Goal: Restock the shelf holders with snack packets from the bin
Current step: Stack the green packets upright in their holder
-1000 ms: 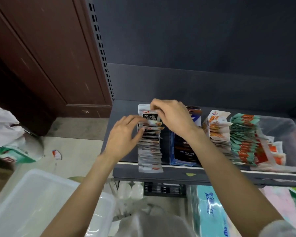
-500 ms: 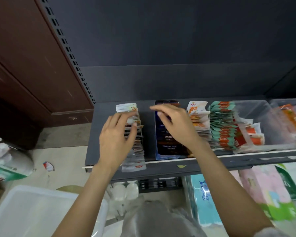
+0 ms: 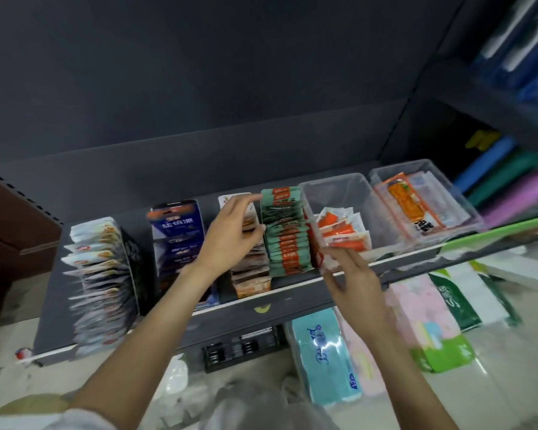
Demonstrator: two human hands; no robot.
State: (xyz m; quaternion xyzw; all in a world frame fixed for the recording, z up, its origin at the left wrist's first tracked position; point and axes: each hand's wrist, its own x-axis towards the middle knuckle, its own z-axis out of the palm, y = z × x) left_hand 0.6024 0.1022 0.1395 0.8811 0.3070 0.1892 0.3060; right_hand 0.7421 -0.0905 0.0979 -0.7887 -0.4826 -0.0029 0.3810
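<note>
Shelf (image 3: 292,301) rows look mostly full — left hand (image 3: 230,237) open over the packets (image 3: 288,243), right hand (image 3: 351,274) open, empty at the front edge — clear tub (image 3: 336,189) still half-empty.

Dark shelf (image 3: 243,318), packet rows (image 3: 288,240), clear tubs (image 3: 339,187)

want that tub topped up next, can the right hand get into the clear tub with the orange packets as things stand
Probably yes. The right hand is at the front wall of the clear tub, fingers relaxed and holding nothing; the tub is open-topped and nothing lies between them.
</note>
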